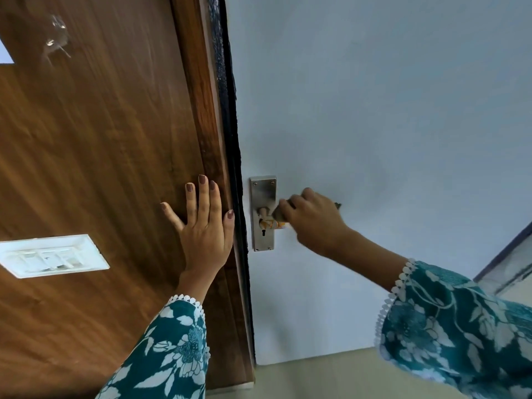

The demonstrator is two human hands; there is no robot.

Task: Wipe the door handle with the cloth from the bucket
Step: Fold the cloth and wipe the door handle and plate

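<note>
A steel handle plate (262,197) with a keyhole is fixed on the pale blue door (374,110). My right hand (313,220) is closed around the lever of the door handle (263,212), pressing a cloth (276,221) against it; only a small pale and orange bit of cloth shows under my fingers. The lever itself is mostly hidden by the hand and cloth. My left hand (205,226) lies flat with fingers spread on the brown wooden panel (100,139) beside the door edge, holding nothing. No bucket is in view.
A white switch plate (51,254) is set in the wooden panel at the left. A dark strip (230,125) runs along the door edge. Beige floor (316,378) shows below the door. A framed glass pane (512,263) is at the right edge.
</note>
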